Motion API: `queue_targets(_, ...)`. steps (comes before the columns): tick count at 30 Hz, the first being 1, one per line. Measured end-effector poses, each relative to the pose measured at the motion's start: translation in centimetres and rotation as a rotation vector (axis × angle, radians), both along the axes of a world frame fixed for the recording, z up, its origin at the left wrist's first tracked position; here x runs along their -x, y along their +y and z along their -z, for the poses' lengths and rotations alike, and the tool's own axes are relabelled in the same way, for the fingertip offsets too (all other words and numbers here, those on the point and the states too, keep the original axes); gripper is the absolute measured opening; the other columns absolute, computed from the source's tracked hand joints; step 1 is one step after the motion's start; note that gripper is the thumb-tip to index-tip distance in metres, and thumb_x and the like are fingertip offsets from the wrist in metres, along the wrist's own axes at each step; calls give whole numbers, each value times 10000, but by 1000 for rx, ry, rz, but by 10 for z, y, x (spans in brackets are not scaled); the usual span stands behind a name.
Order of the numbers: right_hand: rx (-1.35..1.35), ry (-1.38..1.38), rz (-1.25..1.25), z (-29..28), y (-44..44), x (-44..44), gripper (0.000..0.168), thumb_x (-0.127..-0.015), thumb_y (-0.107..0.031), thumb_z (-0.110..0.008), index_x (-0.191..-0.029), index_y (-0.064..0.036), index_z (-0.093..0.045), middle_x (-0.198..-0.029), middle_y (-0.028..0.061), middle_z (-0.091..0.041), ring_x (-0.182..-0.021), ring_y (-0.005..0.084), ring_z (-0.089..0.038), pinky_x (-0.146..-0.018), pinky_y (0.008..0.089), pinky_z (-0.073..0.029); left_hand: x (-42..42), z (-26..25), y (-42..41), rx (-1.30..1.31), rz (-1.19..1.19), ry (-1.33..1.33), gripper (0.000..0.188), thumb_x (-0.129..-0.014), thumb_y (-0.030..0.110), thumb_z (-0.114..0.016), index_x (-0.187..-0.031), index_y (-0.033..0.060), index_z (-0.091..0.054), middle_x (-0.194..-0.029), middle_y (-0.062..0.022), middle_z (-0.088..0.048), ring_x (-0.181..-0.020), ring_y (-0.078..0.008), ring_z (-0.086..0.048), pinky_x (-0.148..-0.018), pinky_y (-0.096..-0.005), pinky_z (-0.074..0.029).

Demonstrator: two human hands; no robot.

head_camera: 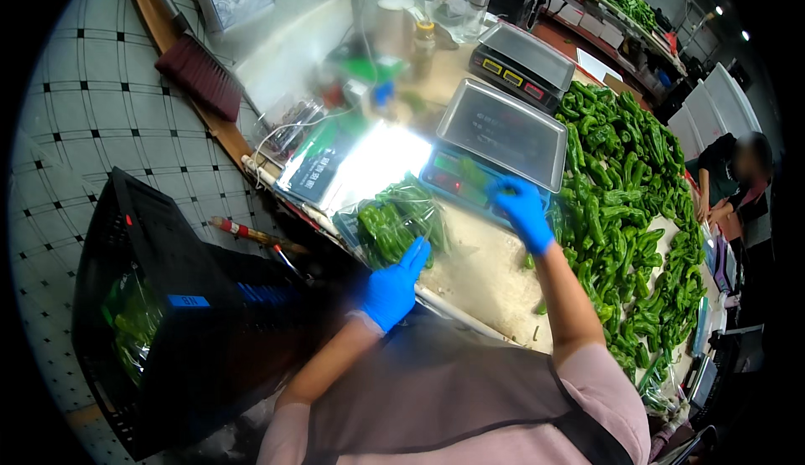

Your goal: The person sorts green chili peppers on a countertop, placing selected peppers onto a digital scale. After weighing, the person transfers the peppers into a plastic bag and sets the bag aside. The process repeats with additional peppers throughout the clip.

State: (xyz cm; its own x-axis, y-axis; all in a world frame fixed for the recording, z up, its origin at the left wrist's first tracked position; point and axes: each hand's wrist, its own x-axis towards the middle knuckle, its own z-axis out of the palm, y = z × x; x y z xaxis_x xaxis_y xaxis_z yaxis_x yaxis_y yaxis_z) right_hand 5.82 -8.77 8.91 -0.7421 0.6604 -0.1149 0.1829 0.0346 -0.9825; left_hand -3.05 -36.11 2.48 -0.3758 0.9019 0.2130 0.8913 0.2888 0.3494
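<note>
My left hand point(391, 287), in a blue glove, lays two extended fingers against a clear plastic bag of green peppers point(387, 229) at the table's near edge. Its thumb is hidden, so whether it grips the plastic is unclear. Over the front right of a blue digital scale point(449, 179) is my right hand point(522, 210), also gloved, its fingers curled. A blurred green shape shows beside those fingertips; I cannot tell if they hold it. The scale's metal pan point(503, 131) lies just beyond. Right of this hand spreads a large heap of long green peppers point(619, 207).
A second scale point(522, 62) stands behind the first. Left of them are a glare-lit printed package point(321, 166) and a yellow-lidded jar point(425, 37). A black crate point(182, 264) with bagged peppers stands at left, below a brush point(201, 75). Another person point(732, 172) works at far right.
</note>
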Motion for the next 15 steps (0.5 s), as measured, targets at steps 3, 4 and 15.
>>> queue_targets(3, 160, -158, -153, -17, -50, -75, 159, -802, -15, -630, -940, 22, -700, -774, 73, -669, -623, 107, -602, -570, 244, -493, 3, -7, 4, -27, -36, -23, 823, -692, -54, -530, -1482, 116, -375, -1533, -67, -362, -535, -289, -574, -458, -381, -447)
queue_targets(4, 204, -181, -184, -14, -66, -89, 172, -801, -7, -634, -957, 32, -697, -781, 75, -667, -640, 114, -611, -586, 248, -501, 2, -11, 5, -8, -37, -21, 823, -693, -53, -530, -1483, 115, -373, -1535, -67, -357, -534, -289, -572, -459, -382, -448)
queue_targets(15, -89, 200, -196, 153, -134, 13, 355, -872, -81, -665, -1225, -70, -628, -1079, 129, -670, -737, 143, -643, -692, 297, -536, -9, 9, -15, 63, 26, 195, 644, -760, -9, -564, -1392, 108, -515, -1459, -125, -453, -575, -240, -575, -497, -350, -464)
